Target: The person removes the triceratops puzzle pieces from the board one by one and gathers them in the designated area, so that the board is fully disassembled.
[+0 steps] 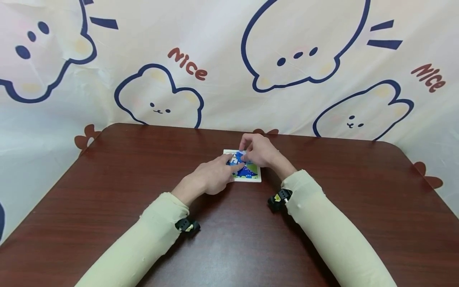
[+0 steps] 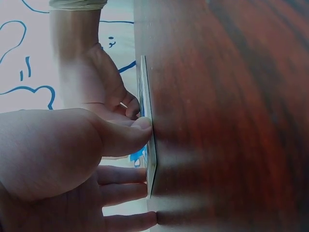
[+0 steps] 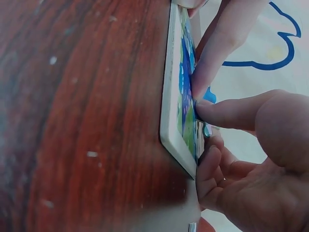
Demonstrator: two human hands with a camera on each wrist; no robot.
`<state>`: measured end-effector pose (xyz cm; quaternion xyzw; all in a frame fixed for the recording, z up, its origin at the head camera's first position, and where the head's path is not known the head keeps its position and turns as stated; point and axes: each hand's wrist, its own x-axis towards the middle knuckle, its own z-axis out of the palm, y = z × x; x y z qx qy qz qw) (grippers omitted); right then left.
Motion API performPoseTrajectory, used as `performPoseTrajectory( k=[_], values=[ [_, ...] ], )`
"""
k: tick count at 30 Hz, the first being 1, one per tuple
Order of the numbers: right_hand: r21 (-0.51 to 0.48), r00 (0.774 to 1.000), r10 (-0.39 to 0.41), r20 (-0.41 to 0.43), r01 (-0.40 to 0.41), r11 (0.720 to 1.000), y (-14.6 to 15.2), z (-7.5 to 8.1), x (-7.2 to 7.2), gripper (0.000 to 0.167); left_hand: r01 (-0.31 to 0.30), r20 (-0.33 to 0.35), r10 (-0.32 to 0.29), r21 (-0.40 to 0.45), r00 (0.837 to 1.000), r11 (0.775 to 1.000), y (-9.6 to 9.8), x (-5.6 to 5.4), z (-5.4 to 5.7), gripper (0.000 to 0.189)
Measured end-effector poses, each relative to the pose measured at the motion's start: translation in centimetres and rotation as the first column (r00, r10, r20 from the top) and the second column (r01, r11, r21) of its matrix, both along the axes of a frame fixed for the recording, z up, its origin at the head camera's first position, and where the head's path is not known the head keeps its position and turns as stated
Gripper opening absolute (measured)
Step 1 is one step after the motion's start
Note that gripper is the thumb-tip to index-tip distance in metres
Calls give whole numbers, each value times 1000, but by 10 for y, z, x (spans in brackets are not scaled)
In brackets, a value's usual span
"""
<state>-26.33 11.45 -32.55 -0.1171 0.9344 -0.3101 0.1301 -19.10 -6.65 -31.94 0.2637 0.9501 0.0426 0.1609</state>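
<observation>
A small jigsaw puzzle in a white frame [image 1: 254, 179], its picture blue and green, lies flat on the table. My left hand [image 1: 215, 175] rests on its left side with fingers spread across the picture. In the left wrist view the thumb [image 2: 142, 123] of that hand touches the near edge of the frame. Above the upper part of the puzzle, my right hand [image 1: 261, 150] pinches a blue puzzle piece [image 3: 209, 94] between thumb and fingers. The piece stands tilted up from the picture, partly hidden by the fingers. A left fingertip presses the picture right beside it.
The dark brown wooden table [image 1: 107, 191] spreads out on all sides of the puzzle. Behind it hangs a pale curtain [image 1: 222, 99] with cartoon outlines. Small black cameras [image 1: 188, 226] are strapped at both sleeve cuffs.
</observation>
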Motion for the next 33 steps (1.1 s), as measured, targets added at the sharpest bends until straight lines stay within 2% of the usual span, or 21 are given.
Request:
performPoseTrajectory(
  k=[16,28,33],
  values=[
    [-19,999,6,-34,-6,1000,-2,-1,2,18,9,-15,-9,6,1000,1000,-2,-2,-2,59],
    [17,998,-28,-53,29,999,-1,2,7,16,3,4,-3,5,1000,1000,1,-1,-1,60],
    [2,998,-32,-57,33,999,-2,2,8,15,-6,12,6,0,1000,1000,-1,-1,0,60]
  ],
)
